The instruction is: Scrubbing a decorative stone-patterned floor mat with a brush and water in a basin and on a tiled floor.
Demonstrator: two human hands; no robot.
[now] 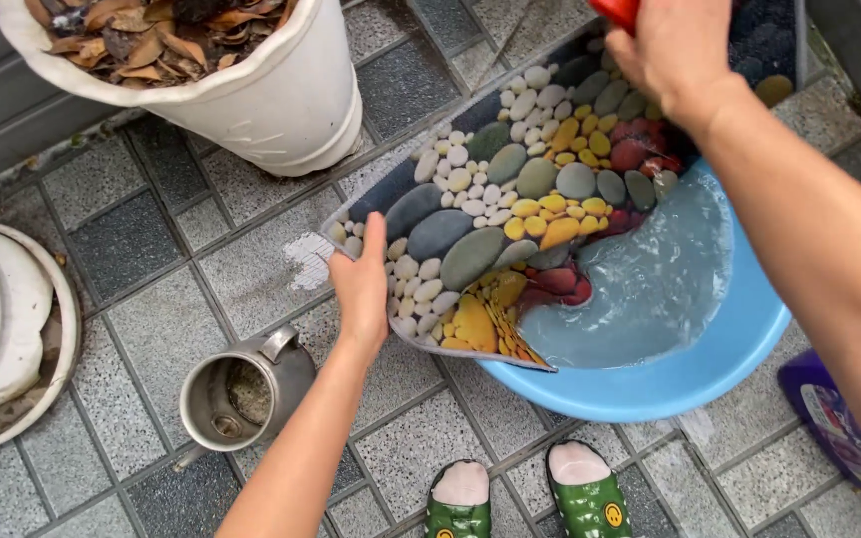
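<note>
Pebble-print mat [510, 209] at frame centre, lower end dipped in blue basin [710, 369] of water. Left hand [363, 289] clamps left edge; right hand [672, 50] grips top edge, upper right. Judged soft, floppy, heavy when soaked; hold by edges.

Pebble-patterned mat [510, 199], blue basin [710, 369]

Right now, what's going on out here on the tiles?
A person stands over a blue basin of cloudy water, holding a pebble-patterned mat with both hands. The left hand grips the mat's near edge outside the basin; the right hand holds the far end, with something red showing just above it. Part of the mat dips into the water. Nearby on the tiled floor sit a metal kettle without a lid, a white planter of dry leaves, and a purple bottle.
</note>
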